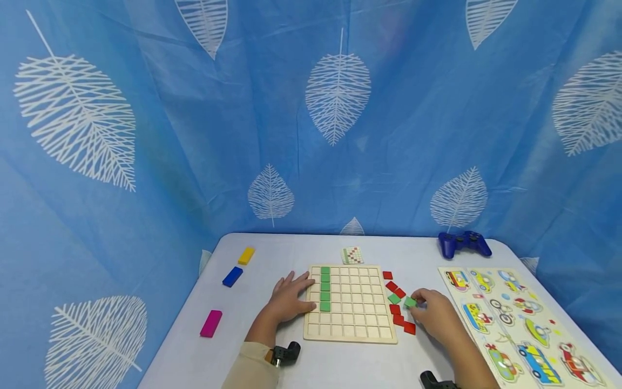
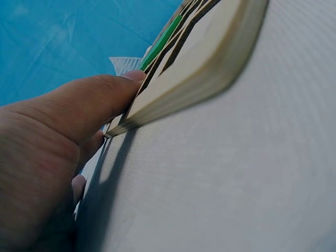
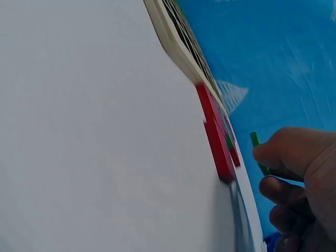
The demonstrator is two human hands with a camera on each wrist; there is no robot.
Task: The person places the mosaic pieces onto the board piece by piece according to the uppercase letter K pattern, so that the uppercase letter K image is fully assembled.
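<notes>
Viewed from the head camera, the left hand (image 1: pixel 288 300) lies spread at the left edge of a gridded wooden board (image 1: pixel 351 341), whose second column from the left bears five green tiles (image 1: pixel 325 288) in its upper cells. Beyond the board's right edge, the right hand (image 1: pixel 431 313) pinches one green tile (image 1: pixel 410 302) — beside a loose green tile (image 1: pixel 394 299) and six scattered red tiles (image 1: pixel 398 320). A small pattern card (image 1: pixel 352 255) lies just behind the board; a yellow block (image 1: pixel 246 255), a blue block (image 1: pixel 232 276) and a magenta block (image 1: pixel 211 323) lie to the left; a picture puzzle (image 1: pixel 517 328) and a dark blue game controller (image 1: pixel 464 245) lie to the right. In the left wrist view, the thumb tip rests at the board's rim, the other fingers partly hidden. In the right wrist view, the pinched tile appears edge-on between thumb and fingers — apart from the red tiles, with the blue cloth (image 3: pixel 252 63) behind.
</notes>
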